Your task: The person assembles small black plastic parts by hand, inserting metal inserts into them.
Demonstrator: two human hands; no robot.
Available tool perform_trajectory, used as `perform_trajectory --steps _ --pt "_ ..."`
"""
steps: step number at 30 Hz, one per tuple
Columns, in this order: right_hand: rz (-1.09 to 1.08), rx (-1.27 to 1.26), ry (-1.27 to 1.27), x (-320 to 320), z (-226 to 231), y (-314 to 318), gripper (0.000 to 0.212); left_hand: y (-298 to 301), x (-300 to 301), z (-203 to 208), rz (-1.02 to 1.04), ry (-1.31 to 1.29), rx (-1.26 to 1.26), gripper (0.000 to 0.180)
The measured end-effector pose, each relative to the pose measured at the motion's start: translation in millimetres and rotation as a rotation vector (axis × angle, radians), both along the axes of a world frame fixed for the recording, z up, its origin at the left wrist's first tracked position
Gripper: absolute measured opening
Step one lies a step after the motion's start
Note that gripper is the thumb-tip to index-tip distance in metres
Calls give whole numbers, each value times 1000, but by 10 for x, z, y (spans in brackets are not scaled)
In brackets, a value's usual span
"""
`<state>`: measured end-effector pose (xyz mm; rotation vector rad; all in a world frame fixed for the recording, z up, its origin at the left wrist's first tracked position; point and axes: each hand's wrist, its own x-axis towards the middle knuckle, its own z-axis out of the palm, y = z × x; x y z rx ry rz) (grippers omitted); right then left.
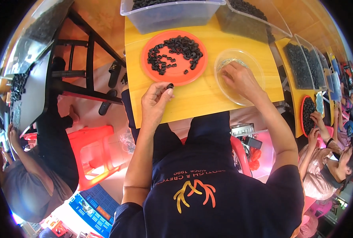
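Observation:
My left hand (pixel 154 104) is closed in a pinch at the front rim of a round orange plate (pixel 177 79). Between thumb and fingertips it holds a small black ring-like part (pixel 170 85). Many similar black parts (pixel 184 47) lie on the plate, heaped at its far side and looser at the left. To the right, my right hand (pixel 242 79) reaches into a clear round plastic tub (pixel 234 98). Its fingers are drawn together on a pile of small silvery metal pieces (pixel 240 61); what they grip, if anything, is hidden.
Clear plastic bins (pixel 172 20) of black parts stand along the back of the yellow table (pixel 140 115). A person (pixel 323 166) works at a table on the right, another (pixel 37 182) on the left. A red stool (pixel 91 152) stands at left, near a black metal frame (pixel 90 63).

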<state>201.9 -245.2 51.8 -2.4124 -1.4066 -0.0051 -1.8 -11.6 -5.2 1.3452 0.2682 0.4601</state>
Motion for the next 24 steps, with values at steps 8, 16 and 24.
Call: perform_trajectory --steps 8,16,24 --pt "24 84 -72 35 -99 -53 20 2 11 8 -14 -45 -17 21" --pt "-12 478 961 -394 327 329 20 29 -33 17 -67 -23 -4 17" --pt "167 303 1178 -575 249 829 29 1 -13 -12 -70 -34 13 17"
